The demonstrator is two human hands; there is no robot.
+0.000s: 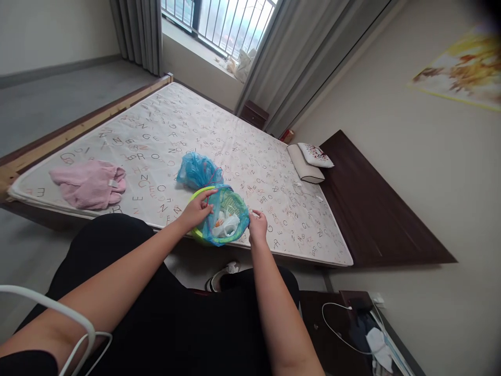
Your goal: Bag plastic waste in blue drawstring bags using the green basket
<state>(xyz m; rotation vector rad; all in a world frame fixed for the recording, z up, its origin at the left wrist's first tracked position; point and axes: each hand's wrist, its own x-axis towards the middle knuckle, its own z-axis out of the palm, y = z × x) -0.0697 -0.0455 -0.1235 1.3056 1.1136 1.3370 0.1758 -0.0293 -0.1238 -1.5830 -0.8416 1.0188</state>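
Note:
A lime-green waste basket (199,233) sits at the near edge of the mattress, lined with a translucent blue plastic bag (211,239) folded over its rim. Crumpled white plastic (229,225) with a bit of orange lies inside. My left hand (199,210) is closed on the bag at the left of the rim, its fingers reaching over the opening. On the right side, my right hand (258,227) pinches the bag's edge. Just behind the basket rests a bunched blue bag (198,171) with red ties.
The basket stands on a letter-printed mattress (250,141). A pink cloth (92,184) lies at left, and pillows (309,162) are by the dark headboard (376,198). A dark bedside table (324,334) with a white cable stands at lower right. White tubing (58,305) crosses my left arm.

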